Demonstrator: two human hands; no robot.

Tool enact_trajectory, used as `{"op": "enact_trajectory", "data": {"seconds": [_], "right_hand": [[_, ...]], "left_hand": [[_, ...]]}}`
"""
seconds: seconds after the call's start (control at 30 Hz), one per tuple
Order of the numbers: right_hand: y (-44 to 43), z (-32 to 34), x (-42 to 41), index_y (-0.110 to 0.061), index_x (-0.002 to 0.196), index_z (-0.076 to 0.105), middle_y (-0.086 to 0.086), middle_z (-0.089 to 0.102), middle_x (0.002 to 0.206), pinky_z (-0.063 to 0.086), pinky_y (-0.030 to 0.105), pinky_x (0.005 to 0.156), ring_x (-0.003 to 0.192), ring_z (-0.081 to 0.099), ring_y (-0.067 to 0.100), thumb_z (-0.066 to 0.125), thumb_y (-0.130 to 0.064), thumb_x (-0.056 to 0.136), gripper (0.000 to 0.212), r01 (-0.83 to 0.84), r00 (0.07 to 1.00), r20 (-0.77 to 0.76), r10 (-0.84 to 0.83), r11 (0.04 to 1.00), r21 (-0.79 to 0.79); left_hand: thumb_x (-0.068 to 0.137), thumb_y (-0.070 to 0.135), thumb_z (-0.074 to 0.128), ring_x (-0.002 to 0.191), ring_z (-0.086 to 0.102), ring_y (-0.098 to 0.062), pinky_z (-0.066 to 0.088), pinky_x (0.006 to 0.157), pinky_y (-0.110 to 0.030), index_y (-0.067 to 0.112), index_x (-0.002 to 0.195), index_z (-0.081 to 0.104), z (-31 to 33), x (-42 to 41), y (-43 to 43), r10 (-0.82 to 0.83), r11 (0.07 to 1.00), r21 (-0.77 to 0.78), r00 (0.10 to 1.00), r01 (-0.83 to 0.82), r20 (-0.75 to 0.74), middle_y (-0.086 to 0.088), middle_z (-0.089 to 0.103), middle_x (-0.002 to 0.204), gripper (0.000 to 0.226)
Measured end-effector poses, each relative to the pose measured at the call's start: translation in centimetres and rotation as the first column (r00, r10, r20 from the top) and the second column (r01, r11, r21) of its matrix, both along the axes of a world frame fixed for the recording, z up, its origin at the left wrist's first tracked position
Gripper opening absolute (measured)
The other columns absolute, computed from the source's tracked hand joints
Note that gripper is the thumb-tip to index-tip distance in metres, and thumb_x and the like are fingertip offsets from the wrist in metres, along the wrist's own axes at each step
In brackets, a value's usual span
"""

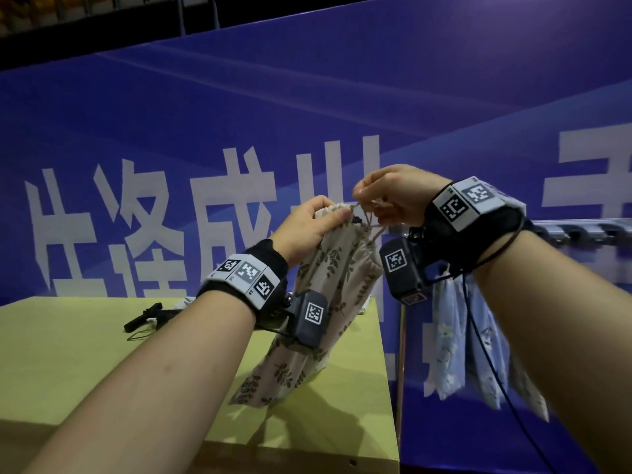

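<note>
The drawstring bag (328,268) looks light and thoroughly soft: thin cotton-like cloth that sags and folds under its own weight, neither slippery nor fragile, though it offers no stiff edge to brace against. The sensible places to take hold are the ones in use, the gathered mouth for the body and the cord (367,218) for cinching (a grip lower down would probably only bunch loose fabric). It hangs in the middle of the frame, held up in the air, with its lower end trailing down toward the yellow-green table (68,354) at lower left; whether it touches the surface I cannot tell. The left hand (307,227) has fingers and thumb curled round the puckered neck. The right hand (396,196), just above and to the right, pinches the thin brownish cord between its fingertips. The cloth is cream with a scattered print of dark leafy sprigs, its rim tightly pleated where the cord runs through.
</note>
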State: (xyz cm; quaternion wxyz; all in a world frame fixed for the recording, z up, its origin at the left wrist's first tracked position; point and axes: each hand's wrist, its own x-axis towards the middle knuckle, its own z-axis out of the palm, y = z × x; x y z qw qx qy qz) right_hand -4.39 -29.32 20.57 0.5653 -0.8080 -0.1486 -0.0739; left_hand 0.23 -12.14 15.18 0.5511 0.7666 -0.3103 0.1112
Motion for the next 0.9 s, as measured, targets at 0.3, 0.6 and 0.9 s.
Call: {"op": "enact_trajectory", "data": {"seconds": [0.3, 0.6, 0.9], "right_hand": [[-2.0, -1.9, -0.2, -0.012, 0.093, 0.061, 0.001, 0.050, 0.059, 0.041, 0.025, 0.049, 0.047, 0.043, 0.010, 0.045, -0.006, 0.096, 0.017, 0.019, 0.999, 0.021, -0.027, 0.946, 0.324], [-2.6, -3.4, -0.3, -0.015, 0.089, 0.057, 0.002, 0.045, 0.062, 0.040, 0.028, 0.060, 0.059, 0.042, 0.015, 0.039, -0.006, 0.097, 0.022, 0.092, 0.994, -0.004, -0.106, 0.853, 0.513], [-1.5, -3.3, -0.7, -0.017, 0.085, 0.060, -0.002, 0.043, 0.050, 0.036, 0.022, 0.049, 0.033, 0.038, 0.007, 0.045, -0.004, 0.092, 0.021, 0.192, 0.971, 0.000, -0.237, 0.788, 0.585]], "left_hand": [[0.091, 0.044, 0.062, 0.070, 0.061, -0.017, 0.051, 0.065, -0.033, 0.018, 0.087, 0.054, -1.3, -1.0, -2.9, 0.011, 0.999, 0.045, 1.000, -0.011, 0.018, -0.004, 0.064, 0.082, 0.027], [0.091, 0.034, 0.066, 0.057, 0.058, -0.008, 0.047, 0.055, -0.020, 0.020, 0.074, 0.047, -1.9, -1.4, -4.8, 0.012, 0.999, 0.042, 0.999, -0.014, 0.043, 0.000, 0.061, 0.073, 0.029], [0.086, 0.038, 0.071, 0.059, 0.058, -0.011, 0.045, 0.058, -0.025, 0.019, 0.072, 0.050, -2.6, -1.7, -4.6, 0.077, 0.997, -0.016, 0.996, -0.076, 0.048, 0.002, 0.061, 0.067, 0.032]]}}
